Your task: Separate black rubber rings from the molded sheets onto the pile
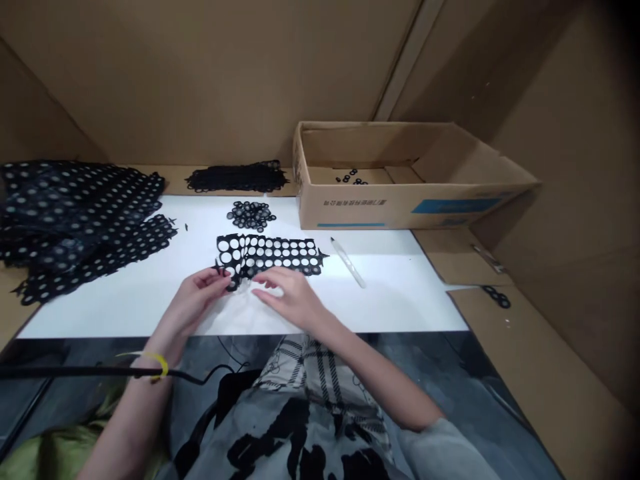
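A black perforated sheet (273,254) full of round holes lies on the white table top (400,287). My left hand (200,297) pinches the sheet's near left corner, which is folded up. My right hand (290,297) rests flat on the table just below the sheet's front edge, fingers spread and touching a clear film under it. A small heap of black rings (251,215) lies just behind the sheet.
A stack of black perforated sheets (75,220) covers the left end. A pile of black scrap (237,177) lies at the back. An open cardboard box (400,177) with a few rings stands back right. A clear pen-like tool (349,263) lies right of the sheet.
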`<state>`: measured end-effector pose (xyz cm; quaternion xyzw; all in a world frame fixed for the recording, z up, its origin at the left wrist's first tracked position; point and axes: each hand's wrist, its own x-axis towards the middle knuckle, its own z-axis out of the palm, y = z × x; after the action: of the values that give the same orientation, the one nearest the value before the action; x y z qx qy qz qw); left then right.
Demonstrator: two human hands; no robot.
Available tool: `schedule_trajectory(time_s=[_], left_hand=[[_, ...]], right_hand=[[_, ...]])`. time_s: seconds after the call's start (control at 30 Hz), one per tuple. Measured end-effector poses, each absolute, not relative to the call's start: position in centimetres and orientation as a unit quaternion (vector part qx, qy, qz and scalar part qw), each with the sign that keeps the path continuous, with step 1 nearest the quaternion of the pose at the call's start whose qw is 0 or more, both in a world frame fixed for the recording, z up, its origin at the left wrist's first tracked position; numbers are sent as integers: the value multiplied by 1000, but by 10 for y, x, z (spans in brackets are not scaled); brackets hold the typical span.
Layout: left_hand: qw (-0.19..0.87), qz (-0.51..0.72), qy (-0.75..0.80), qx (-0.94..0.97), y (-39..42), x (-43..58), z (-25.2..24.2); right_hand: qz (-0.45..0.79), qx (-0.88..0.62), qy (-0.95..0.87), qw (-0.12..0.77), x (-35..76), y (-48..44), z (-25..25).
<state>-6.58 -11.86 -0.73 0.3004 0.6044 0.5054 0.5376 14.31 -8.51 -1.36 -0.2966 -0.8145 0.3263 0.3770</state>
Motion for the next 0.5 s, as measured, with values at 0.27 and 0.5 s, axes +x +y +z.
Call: schedule_trajectory(time_s=[0.27, 0.5], left_hand=[[586, 533, 561, 239, -135, -37, -16], [497, 507, 596, 375, -137, -31, -28]], right_hand=[[343, -357, -733, 466, 115, -107, -37], [293, -372, -755, 454, 120, -110, -35]])
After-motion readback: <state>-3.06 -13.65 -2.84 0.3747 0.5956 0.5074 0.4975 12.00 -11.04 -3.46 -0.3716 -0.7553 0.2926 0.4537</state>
